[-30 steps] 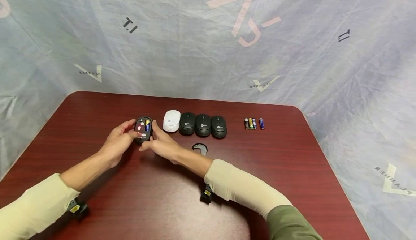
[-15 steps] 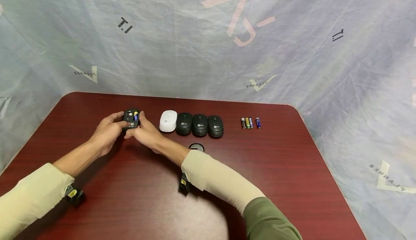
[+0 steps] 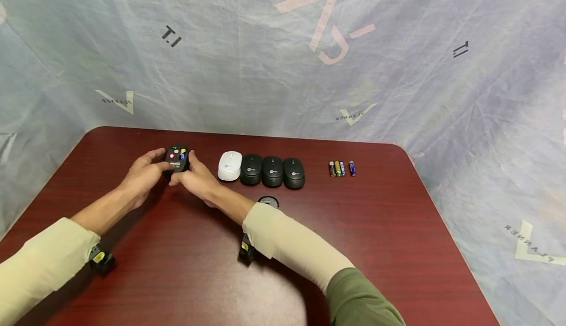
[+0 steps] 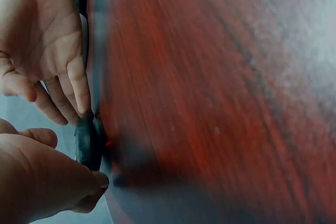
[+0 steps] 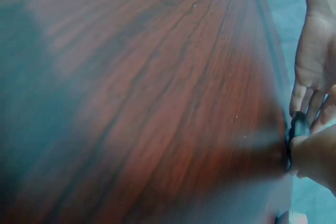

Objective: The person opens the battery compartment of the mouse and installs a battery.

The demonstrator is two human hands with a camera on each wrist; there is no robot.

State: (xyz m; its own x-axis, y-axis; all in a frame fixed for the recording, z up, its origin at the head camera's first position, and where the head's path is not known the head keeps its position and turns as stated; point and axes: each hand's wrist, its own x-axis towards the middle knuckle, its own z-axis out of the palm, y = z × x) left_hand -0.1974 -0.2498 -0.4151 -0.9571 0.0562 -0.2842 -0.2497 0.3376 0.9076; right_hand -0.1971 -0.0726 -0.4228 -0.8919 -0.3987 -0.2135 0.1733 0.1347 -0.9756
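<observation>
Left of the white mouse (image 3: 229,165): the upturned mouse (image 3: 177,161) sits farther left of it, and farther from the person, than a second ago; over the last half second it shifts little. Underside still faces up, battery (image 3: 183,154) still showing in it, so my reading is that the work on the battery side is unfinished.

Left hand (image 3: 140,176), well left of the white mouse, pinches the upturned mouse by its left side, thumb over the near part of the underside. Long axis of the upturned mouse runs roughly away from the person, alongside the white mouse's own; the battery lies the same way. Which end is the nose, cannot tell. Whether it touches the table (image 3: 398,228), cannot tell either. Right hand (image 3: 199,180), between it and the white mouse, pinches its right side, thumb at the near end.

Just right of the white mouse: three black mice (image 3: 272,171) in a row, wheels to the far side. Nearer the person than the white mouse, and to its right, a dark-rimmed piece (image 3: 268,201), partly hidden by the right sleeve (image 3: 296,245), which covers more of it than a second ago. Probably the battery cover, not yet refitted.

Well right of the white mouse: three loose batteries (image 3: 338,169) grouped closely, a blue battery (image 3: 352,168) just beside them.
</observation>
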